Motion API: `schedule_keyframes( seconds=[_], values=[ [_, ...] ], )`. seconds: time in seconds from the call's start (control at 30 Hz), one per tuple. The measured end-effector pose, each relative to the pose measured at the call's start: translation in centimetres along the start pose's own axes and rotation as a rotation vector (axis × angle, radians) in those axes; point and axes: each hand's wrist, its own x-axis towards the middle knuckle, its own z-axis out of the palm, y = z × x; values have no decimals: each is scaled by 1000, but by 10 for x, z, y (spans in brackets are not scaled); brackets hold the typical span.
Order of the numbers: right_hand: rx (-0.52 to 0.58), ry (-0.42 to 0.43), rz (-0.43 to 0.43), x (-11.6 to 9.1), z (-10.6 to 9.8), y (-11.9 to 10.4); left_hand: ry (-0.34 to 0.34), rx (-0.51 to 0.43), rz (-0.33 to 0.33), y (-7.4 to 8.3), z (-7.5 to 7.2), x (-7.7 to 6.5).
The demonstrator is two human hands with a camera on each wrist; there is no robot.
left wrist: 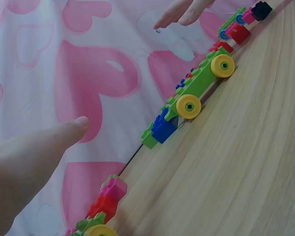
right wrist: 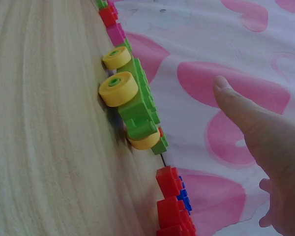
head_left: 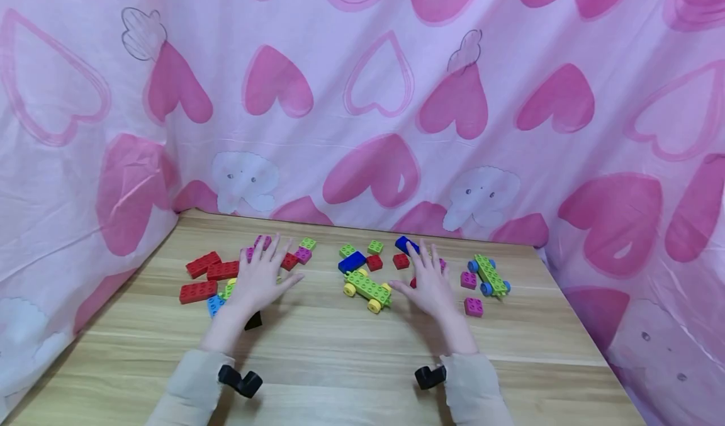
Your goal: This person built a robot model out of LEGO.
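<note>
My left hand [head_left: 262, 278] is spread with straight fingers over the left group of toy bricks, holding nothing. Beneath and around it are a magenta brick [head_left: 262, 241], a light blue brick [head_left: 214, 305], a black piece [head_left: 253, 320] and a partly hidden green piece [head_left: 228, 289]. My right hand [head_left: 429, 284], also spread and holding nothing, hovers over the right group and partly covers red and magenta bricks. Between the hands stands a green wheeled base [head_left: 368, 289] with yellow wheels, its right end near the right thumb [right wrist: 236, 98]. A blue brick [head_left: 352, 262] lies behind it.
Several long red bricks [head_left: 198, 291] lie at the left. To the right stand a green base with blue wheels [head_left: 489, 276] and two magenta bricks [head_left: 473, 307]. A pink heart-patterned curtain [head_left: 362, 99] hangs around the back and sides of the wooden table [head_left: 340, 363].
</note>
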Motion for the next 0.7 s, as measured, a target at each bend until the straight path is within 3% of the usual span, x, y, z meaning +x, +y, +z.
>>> schedule_keyframes(
  seconds=[0.33, 0.7],
  values=[
    [82, 66, -43, 6, 8, -9, -10, -45, 46, -13, -11, 0],
    [220, 60, -68, 8, 16, -15, -45, -146, 98, -36, -9, 1]
  ],
)
